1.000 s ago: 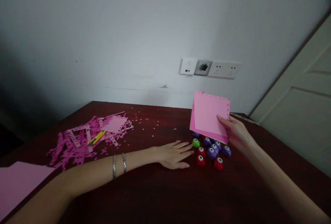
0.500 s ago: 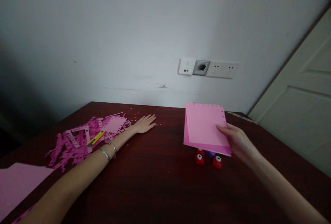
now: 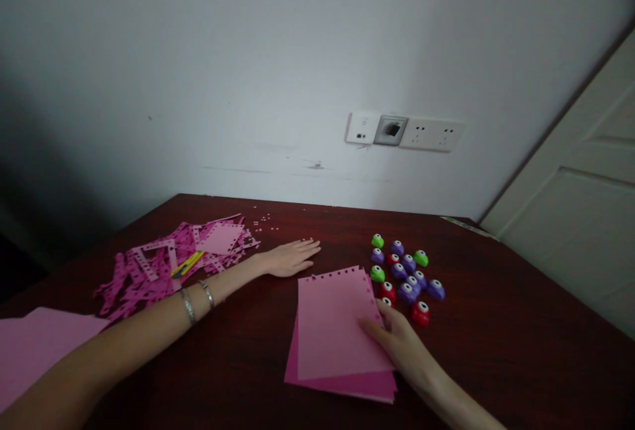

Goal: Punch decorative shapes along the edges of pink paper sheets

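Observation:
My right hand (image 3: pixel 391 334) grips a few pink paper sheets (image 3: pixel 335 327) by their right side, thumb on top. Holes run along the top and right edges of the upper sheet, and darker pink sheets show beneath it. My left hand (image 3: pixel 292 258) lies flat with fingers stretched out, palm down on or just over the table, left of and beyond the sheets. Just past my right hand stand several small craft punches in purple, green and red, among them a purple one (image 3: pixel 435 289), a green one (image 3: pixel 378 274) and a red one (image 3: pixel 420 313).
On the left of the dark red table (image 3: pixel 238 350) lies a heap of punched pink paper strips (image 3: pixel 149 261), with a yellow utility knife (image 3: pixel 187 264) on it. Larger pink paper (image 3: pixel 44 344) lies near the left edge. Tiny paper bits are scattered behind my left hand. Wall sockets (image 3: pixel 431 134) sit behind.
My right hand has brought the sheets left and toward me, uncovering the punches behind them. My left hand has slid slightly right and nearer, still flat.

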A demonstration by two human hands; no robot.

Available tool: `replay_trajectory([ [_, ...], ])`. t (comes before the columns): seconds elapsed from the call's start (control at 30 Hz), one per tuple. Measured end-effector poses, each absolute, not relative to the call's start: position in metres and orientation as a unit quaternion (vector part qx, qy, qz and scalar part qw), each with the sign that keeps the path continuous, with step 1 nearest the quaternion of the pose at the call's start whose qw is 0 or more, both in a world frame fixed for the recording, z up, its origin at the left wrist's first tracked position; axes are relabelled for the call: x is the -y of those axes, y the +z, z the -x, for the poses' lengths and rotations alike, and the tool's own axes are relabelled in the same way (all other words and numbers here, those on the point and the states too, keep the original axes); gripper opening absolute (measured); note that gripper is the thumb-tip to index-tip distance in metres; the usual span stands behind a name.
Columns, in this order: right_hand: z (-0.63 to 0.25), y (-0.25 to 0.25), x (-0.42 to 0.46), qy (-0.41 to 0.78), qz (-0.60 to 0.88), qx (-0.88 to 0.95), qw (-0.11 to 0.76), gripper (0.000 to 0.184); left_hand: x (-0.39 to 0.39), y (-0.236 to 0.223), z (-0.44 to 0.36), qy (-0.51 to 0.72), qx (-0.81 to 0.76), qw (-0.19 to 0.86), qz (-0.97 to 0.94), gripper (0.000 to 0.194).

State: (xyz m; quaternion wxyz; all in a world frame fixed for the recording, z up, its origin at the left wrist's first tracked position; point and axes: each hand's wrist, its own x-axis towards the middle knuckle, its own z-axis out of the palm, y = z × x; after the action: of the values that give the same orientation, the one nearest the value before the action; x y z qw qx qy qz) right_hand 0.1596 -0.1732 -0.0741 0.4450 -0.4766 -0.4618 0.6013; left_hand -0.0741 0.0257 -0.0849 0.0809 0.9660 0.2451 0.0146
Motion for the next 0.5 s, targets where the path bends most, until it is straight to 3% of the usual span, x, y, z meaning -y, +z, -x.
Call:
replay_trajectory([
  [0.1,-0.161,-0.077,0.171,0.579,0.477,0.505,0.426,0.041,-0.038,-0.086,0.091,0.031,-0.322,0.096,-0.941,0.053],
  [0.23,-0.186,-0.061,0.181,0.493,0.574,0.576,0.308,0.05,-0.065,-0.084,0.131,0.052,-0.422,0.044,-0.904,0.05],
  [0.3,-0.206,-0.055,0.191,0.364,0.656,0.601,0.274,0.053,-0.071,-0.081,0.139,0.067,-0.462,0.013,-0.884,0.049],
  [0.4,-0.237,-0.059,0.201,0.071,0.687,0.656,0.305,0.056,-0.069,-0.074,0.126,0.089,-0.491,-0.006,-0.866,0.05],
  [0.5,-0.258,-0.083,0.198,-0.08,0.662,0.688,0.287,0.094,-0.045,-0.065,0.08,0.095,-0.439,0.001,-0.893,0.068],
])
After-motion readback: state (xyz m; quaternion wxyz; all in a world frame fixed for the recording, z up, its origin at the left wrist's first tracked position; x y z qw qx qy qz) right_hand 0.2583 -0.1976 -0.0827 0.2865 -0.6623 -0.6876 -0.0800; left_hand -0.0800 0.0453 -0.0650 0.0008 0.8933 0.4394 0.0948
